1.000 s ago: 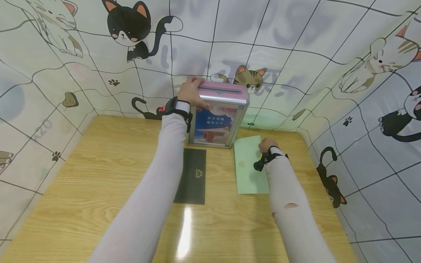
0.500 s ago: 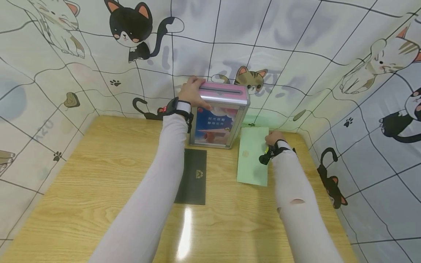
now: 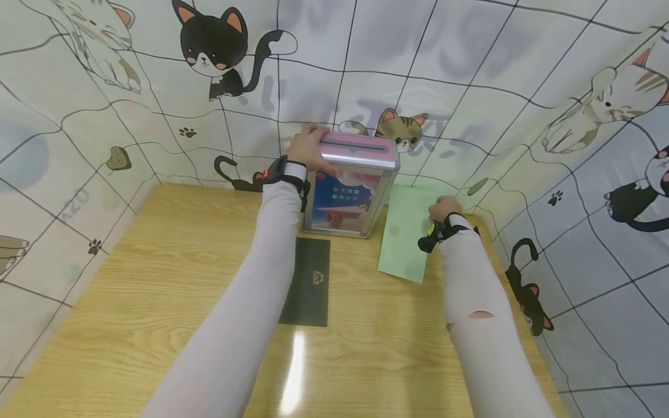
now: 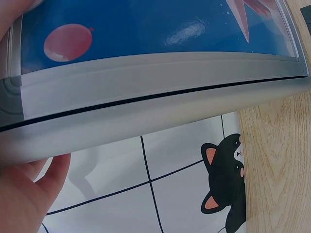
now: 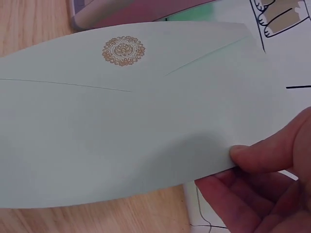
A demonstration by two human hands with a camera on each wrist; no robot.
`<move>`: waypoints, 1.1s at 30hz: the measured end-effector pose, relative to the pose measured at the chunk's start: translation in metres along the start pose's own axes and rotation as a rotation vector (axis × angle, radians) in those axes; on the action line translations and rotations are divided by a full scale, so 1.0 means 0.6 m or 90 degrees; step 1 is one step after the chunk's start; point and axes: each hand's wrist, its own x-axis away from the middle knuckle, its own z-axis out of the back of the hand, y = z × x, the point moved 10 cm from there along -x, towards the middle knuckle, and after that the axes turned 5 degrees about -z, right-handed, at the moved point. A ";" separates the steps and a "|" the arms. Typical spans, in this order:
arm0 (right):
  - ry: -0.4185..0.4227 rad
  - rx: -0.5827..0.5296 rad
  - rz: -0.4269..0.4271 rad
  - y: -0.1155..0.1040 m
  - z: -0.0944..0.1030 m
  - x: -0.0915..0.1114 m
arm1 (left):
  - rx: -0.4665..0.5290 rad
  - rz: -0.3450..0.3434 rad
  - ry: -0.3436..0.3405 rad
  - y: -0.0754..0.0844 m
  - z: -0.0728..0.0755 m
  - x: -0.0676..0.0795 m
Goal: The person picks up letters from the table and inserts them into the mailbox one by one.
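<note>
A pink-topped metal box [image 3: 352,186] with a slot in its lid and a blue picture front stands upright at the back of the table. My left hand [image 3: 308,152] grips its top left end, thumb on the front; the left wrist view shows fingers [image 4: 57,174] behind the silver edge [image 4: 121,121]. To the right of the box, my right hand [image 3: 445,208] pinches a light green envelope [image 3: 405,235] by its right edge. In the right wrist view the thumb [image 5: 262,156] lies on the envelope's face, which bears a gold round emblem [image 5: 124,51], with fingers beneath.
A dark envelope [image 3: 313,284] with a gold emblem lies on the wooden table [image 3: 355,360] in front of the box, partly hidden by the left sleeve. A cat-printed wall covering [image 3: 444,69] surrounds the table's back and sides.
The right hand has moved away from me and slightly right, bringing the green envelope up and back, its lower end now tilted. The left hand stays on the box.
</note>
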 end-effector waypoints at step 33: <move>0.084 -0.098 -0.004 -0.068 0.166 0.029 | -0.005 -0.010 -0.005 -0.002 -0.004 -0.004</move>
